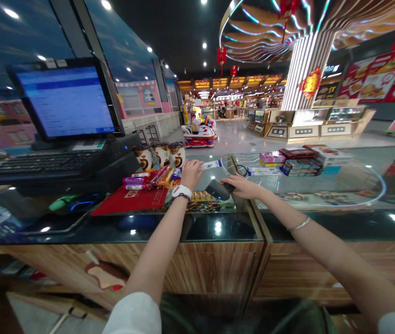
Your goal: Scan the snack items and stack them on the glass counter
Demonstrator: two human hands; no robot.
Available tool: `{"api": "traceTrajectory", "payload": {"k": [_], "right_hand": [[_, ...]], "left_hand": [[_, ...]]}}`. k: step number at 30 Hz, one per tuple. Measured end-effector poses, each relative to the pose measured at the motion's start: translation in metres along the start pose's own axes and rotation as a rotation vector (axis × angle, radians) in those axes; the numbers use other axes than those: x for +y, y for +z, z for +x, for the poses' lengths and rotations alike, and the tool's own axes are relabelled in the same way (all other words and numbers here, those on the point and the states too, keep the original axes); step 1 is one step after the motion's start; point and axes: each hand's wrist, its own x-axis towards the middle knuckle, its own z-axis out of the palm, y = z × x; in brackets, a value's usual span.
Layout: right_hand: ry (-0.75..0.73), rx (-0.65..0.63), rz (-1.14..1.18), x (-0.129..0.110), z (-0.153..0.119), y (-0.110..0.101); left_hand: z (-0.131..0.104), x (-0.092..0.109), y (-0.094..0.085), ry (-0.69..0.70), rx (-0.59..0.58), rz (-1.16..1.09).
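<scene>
Pinching left hand [191,174]: fingers are nearly meeting, holding one end of a slim packet [213,164].
Right hand [242,186]: fingers are curling closed around a dark scanner [217,190].
Packet: it is sticking out over the counter [200,227], beyond the scanner.
Both hands: they are, seemingly, lining up scanner and packet.
Wrists: any aiming would be needing steadiness, with the packet's face uncovered.
Nearby: snack bars [164,177] are lying beside the left hand; cups [161,154] are standing behind.

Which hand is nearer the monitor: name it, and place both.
The left hand. It is to the right of the monitor, holding a slim white packet; the right hand, holding a black scanner, is farther right.
</scene>
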Motion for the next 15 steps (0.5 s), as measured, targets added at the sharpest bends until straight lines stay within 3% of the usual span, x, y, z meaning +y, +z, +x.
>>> {"api": "traceTrajectory", "payload": {"k": [10,15], "right_hand": [[0.017,-0.048,0.129,0.012,0.003,0.003],[0.002,-0.023,0.159,0.006,0.006,-0.002]], "left_hand": [[0.003,0.011,-0.001,0.065,-0.001,-0.038],[0.003,0.023,-0.011,0.086,-0.013,-0.058]]}}
